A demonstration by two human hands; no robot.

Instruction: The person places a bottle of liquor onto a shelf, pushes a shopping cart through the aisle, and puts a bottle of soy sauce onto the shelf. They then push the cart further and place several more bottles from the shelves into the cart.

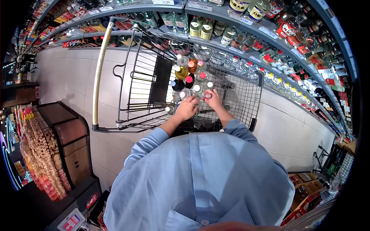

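A wire shopping cart point(243, 101) stands in front of me with several upright bottles grouped in its basket. My right hand point(214, 101) is closed around the top of a bottle with a pinkish-red cap point(208, 95). Beside it, my left hand point(187, 108) reaches over the near bottles with its fingers curled; what lies under them is hidden. Close to the hands are a white-capped bottle point(197, 88), another white-capped bottle point(210, 85) and a clear bottle point(170, 109). Farther back stand a yellow bottle point(180, 72) and a dark bottle with a blue cap point(177, 84).
The cart's pale handle point(101, 73) is at the left, and a black panel point(161, 80) stands inside the basket. Shelves of bottles point(246, 32) curve along the far side. A display stand of packaged goods point(42, 150) is at lower left, on the tiled floor point(73, 73).
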